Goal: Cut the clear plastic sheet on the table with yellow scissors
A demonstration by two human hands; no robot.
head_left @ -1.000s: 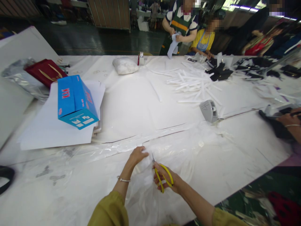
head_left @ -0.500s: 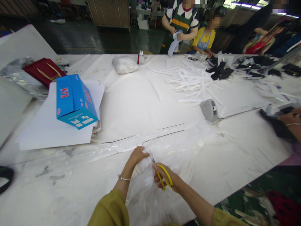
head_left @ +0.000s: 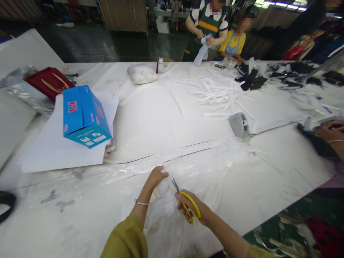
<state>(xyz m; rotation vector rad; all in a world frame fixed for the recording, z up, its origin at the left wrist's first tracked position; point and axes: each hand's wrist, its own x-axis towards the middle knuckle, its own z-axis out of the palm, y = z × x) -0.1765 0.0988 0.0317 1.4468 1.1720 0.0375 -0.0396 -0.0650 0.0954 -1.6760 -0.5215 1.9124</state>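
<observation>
A pair of scissors with yellow handles (head_left: 194, 204) is in my right hand (head_left: 197, 209), my fingers wrapped through and around the loops. Its metal blades point up and left toward my left hand (head_left: 157, 177). That hand pinches the clear plastic sheet (head_left: 172, 200), thumb against fingers, just left of the blade tips. The thin, crumpled plastic spreads over the white table below both hands and is hard to tell from the surface.
A blue box (head_left: 84, 116) stands on white sheets (head_left: 48, 150) at left, near a dark red bag (head_left: 49, 82). Beyond my hands are a grey tape dispenser (head_left: 238, 125), white strips (head_left: 215, 91) and a white bundle (head_left: 142, 74). Another person's hands (head_left: 331, 132) work at far right.
My right hand has drawn the scissors slightly right and down, away from my left hand, and more of the blades shows. My left hand has shifted a little left.
</observation>
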